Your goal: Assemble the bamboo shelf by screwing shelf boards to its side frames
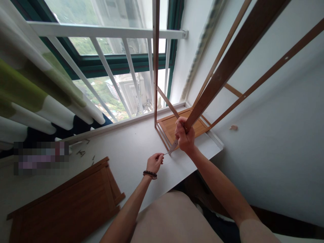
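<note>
My right hand is wrapped round a thick brown wooden post, near its lower end. The post belongs to a tall slatted shelf frame whose bottom wooden shelf board rests on the white ledge. My left hand, wearing a dark bead bracelet, pinches a thin metal rod that looks like a hex key. The rod's far end meets the foot of the post, just below my right hand; whether it sits in a screw is too small to tell.
Brown wooden panels lie stacked on the white ledge at the left. Behind them are several loose screws and a blurred-out item. A white railing fronts the window; curtains hang left, a wall stands right.
</note>
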A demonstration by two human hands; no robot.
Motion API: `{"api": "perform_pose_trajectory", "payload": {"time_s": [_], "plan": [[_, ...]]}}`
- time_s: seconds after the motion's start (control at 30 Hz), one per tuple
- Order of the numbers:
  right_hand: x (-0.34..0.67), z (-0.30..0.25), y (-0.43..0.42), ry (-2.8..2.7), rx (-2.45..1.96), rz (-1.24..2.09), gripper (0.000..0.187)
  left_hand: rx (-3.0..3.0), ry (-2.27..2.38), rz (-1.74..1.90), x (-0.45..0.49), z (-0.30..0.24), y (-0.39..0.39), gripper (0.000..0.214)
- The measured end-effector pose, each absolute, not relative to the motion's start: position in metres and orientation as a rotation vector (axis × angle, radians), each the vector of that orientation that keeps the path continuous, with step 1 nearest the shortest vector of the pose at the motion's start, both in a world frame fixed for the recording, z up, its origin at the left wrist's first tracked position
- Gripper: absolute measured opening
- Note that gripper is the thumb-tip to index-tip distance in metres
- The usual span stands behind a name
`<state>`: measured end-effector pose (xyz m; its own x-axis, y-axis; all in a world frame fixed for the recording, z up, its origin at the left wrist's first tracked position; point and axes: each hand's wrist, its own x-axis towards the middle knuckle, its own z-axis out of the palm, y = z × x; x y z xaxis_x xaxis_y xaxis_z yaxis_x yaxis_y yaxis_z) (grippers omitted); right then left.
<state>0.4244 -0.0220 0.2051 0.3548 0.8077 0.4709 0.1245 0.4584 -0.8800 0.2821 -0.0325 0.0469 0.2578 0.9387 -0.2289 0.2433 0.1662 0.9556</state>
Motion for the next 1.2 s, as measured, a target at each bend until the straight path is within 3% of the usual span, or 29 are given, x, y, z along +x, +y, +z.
{"api": "perform_pose_trajectory", "payload": {"time_s": [0.2, 0.47, 0.67, 0.83, 1.2], "plan": [[0.424, 0.205, -0.021, -1.139, -1.021, 0.572, 0.019, 0.954, 1.124, 0.65, 0.281, 0.048, -0.025, 0.029], [0.425, 0.205, -0.02, -1.146, -1.042, 0.587, 0.022, 1.629, 1.058, 0.846, 0.274, 0.052, -0.019, 0.017], [0.425, 0.206, -0.02, -1.149, -1.027, 0.576, 0.02, 0.998, 1.018, 0.744, 0.281, 0.04, -0.01, 0.028], [0.425, 0.205, -0.019, -1.138, -1.038, 0.571, 0.02, 0.562, 0.952, 0.66, 0.283, 0.033, -0.01, 0.023], [0.425, 0.206, -0.021, -1.154, -1.036, 0.568, 0.019, 0.751, 0.938, 0.671, 0.281, 0.017, -0.021, 0.034]]}}
